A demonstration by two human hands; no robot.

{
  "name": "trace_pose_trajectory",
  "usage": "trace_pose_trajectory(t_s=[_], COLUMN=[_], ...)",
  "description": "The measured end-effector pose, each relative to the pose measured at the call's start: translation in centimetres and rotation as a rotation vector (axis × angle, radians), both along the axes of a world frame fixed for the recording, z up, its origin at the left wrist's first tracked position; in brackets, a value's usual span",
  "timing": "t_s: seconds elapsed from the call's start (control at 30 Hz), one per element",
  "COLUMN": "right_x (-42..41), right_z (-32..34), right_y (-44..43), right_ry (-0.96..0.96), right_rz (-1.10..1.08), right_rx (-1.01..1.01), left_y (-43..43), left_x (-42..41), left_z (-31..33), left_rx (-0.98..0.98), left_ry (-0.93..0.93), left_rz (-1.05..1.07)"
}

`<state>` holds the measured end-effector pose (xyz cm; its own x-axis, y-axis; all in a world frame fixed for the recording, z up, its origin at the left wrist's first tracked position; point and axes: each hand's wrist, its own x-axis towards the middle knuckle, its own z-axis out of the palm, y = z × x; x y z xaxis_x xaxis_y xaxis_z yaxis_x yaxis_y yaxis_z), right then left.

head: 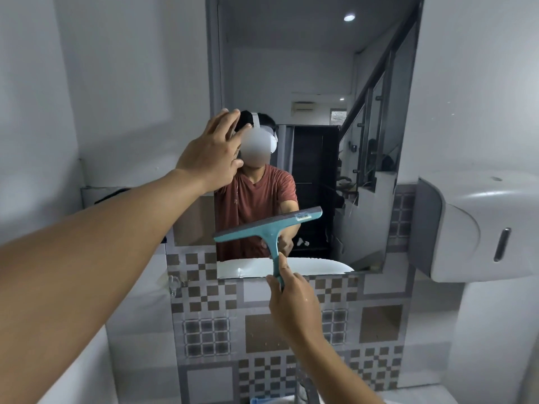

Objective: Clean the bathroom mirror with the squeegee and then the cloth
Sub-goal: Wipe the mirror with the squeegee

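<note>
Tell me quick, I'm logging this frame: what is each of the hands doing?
Left hand: open, fingers spread, up at the mirror.
Right hand: holding the squeegee by its handle.

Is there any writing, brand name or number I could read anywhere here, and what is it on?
None can be read.
Sticker on the squeegee head: there is print, but it is too small and blurred to read.
Shirt reflected in the mirror: a small pale mark, too blurred to tell.
Wall dispenser: no lettering shows.
</note>
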<state>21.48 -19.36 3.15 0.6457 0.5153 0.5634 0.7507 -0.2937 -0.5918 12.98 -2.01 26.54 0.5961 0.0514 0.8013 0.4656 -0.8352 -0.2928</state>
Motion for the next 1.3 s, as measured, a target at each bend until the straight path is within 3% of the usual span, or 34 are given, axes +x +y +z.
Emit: trace_pose_trajectory(t_s=[0.23, 0.6, 1.1, 1.3], right_x=[4.3, 10.2, 12.4, 13.3], right_z=[1.2, 3.3, 2.6, 2.8], right_y=[-4.0, -8.3, -10.6, -12.5], right_ry=[-0.273, -0.604, -0.525, -0.365], right_rz=[-0.160, -0.242, -0.311, -0.352], right_rx=[-0.233, -0.236, -0.183, -0.140], left_y=[-0.1, -1.2, -1.1, -1.0], left_x=[0.5, 0.8, 0.7, 0.9], left_z=[-2.9, -6.0, -6.1, -6.2], left_rx=[0.058, 0.046, 0.055, 0.055], left_ry=[-0.041, 0.016, -0.005, -0.014], left_rz=[-0.020, 0.007, -0.017, -0.031])
